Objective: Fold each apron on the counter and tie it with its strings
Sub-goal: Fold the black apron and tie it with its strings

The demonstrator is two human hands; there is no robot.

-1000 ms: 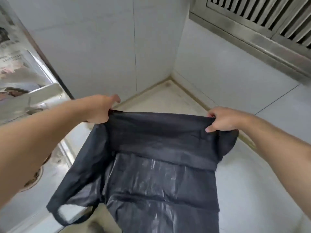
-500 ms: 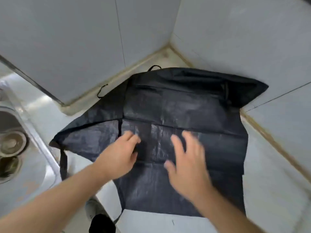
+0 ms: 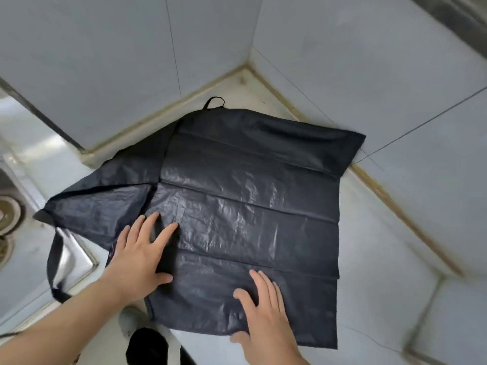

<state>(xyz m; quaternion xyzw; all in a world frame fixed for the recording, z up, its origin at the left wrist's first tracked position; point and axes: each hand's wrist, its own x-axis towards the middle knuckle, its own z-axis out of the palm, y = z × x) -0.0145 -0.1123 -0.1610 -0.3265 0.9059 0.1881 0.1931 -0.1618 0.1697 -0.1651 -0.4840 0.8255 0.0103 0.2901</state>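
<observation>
A black apron (image 3: 245, 206) lies spread flat on the white counter (image 3: 382, 272) in the corner, creased in several horizontal bands. Its far right corner rides up the tiled wall. A small string loop (image 3: 214, 101) pokes out at its far edge. A black strap (image 3: 52, 262) hangs from its left corner over the sink rim. My left hand (image 3: 142, 256) lies flat on the apron's near left part, fingers spread. My right hand (image 3: 261, 312) rests flat with fingers apart on the near edge. Neither hand grips anything.
A steel sink (image 3: 15, 225) with a round drain sits at the left. Tiled walls (image 3: 131, 61) close the corner behind and to the right. A shoe (image 3: 131, 322) shows below the counter's front edge.
A second ago both hands held the apron up by its top edge. They let go after laying it on the counter, and now press flat on it nearer to me.
</observation>
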